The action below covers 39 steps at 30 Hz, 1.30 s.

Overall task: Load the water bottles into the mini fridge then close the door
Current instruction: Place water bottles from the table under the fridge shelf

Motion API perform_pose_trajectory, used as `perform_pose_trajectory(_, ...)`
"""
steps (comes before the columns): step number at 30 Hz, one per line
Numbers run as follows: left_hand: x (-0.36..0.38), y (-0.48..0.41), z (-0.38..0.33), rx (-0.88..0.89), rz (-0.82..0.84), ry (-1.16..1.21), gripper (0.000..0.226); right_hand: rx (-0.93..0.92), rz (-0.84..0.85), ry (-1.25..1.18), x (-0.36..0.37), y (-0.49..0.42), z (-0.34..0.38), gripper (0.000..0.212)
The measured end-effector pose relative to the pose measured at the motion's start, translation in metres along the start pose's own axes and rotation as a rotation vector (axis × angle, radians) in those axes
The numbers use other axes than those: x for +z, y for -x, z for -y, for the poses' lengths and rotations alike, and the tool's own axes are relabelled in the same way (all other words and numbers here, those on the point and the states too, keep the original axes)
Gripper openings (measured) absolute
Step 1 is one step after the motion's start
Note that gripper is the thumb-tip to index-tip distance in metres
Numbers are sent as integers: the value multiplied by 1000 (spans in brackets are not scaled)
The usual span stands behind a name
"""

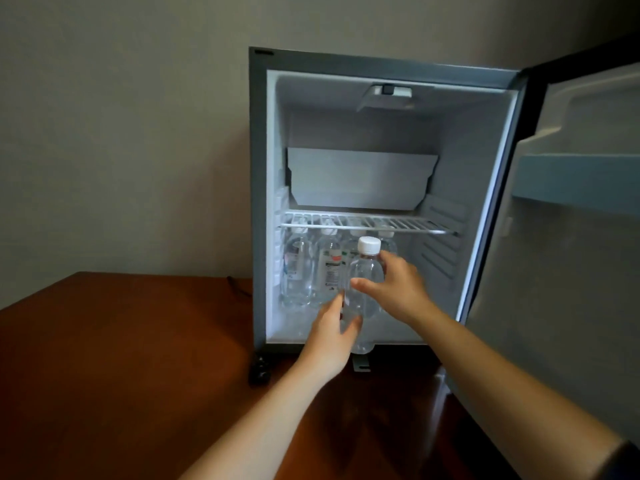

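Water bottle (367, 271) at the mini fridge (258, 202) mouth, white cap up, just below the wire shelf (398, 225). Danger: push it too far left and it topples the standing bottles (298, 275) at the back. Right hand (398, 289) wraps its upper body, thumb in front. Left hand (329, 334) seems to clasp the lower part, though the clear plastic muddies that. Door (571, 271) wide open.

Before us, a reddish-brown wooden tabletop (121, 358) filling the lower left of the frame, a plain beige wall (121, 133) above, a thin black cable (238, 287) where they meet
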<state>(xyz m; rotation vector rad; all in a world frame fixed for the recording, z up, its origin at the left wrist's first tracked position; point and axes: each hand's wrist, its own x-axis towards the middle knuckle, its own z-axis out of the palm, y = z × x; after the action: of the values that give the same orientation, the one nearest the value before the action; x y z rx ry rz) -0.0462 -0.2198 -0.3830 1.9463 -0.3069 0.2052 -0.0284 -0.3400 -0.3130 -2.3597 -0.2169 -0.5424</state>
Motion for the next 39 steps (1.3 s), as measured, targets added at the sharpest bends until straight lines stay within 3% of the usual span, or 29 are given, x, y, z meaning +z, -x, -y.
perform_pose_trajectory(17,73,-38,-6,87,243,52,72,293,-180,1,-2,-30,-67,52)
perform_pose_trajectory(27,82,-75,6,85,316,58,72,479,-185,-13,0,-69,-77,36)
perform_pose_trajectory(29,80,-81,7,134,296,-53,69,491,-198,-13,0,-75,-79,30)
perform_pose_trajectory(33,70,-100,11,329,130,-604,69,460,-221,-53,5,-86,-83,33)
perform_pose_trajectory(39,49,-143,14,610,-116,-1105,87,430,-261,-113,8,-98,-90,41)
